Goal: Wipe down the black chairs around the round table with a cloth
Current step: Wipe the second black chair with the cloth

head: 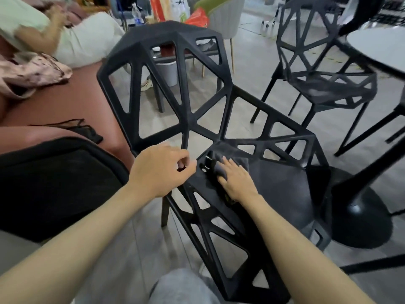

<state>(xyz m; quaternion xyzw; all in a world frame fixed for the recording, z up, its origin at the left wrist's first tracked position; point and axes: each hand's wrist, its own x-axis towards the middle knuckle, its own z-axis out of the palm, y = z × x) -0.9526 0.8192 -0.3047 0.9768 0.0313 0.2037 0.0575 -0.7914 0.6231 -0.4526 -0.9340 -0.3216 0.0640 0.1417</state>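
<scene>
Wiping the near chair (197,119) now, at the back of its seat, just below the backrest. Looks like an early part of the job: one more black chair (324,69) stands beyond the near chair, beside the round table (377,51), not being touched.

Next move, as a guess: push the cloth (232,164) forward across the seat, then up over the bars of the backrest. Needs a flat, firm press, and care at the holes, where the cloth could snag or slip through.

Right hand (237,181): flat on the cloth, fingers nearly straight and close together, pressing it down on the near chair's seat. Not curled round the cloth, just pushing on top. Cloth is grey, bunched under the fingers, with a bit showing past the fingertips.

Left hand (160,170): at the left edge of the seat, at the foot of the backrest. Fingers curled in, thumb near the fingertips. Looks to be steadying the near chair by its rim, but cannot tell for sure if the fingers truly grip the bar.
</scene>
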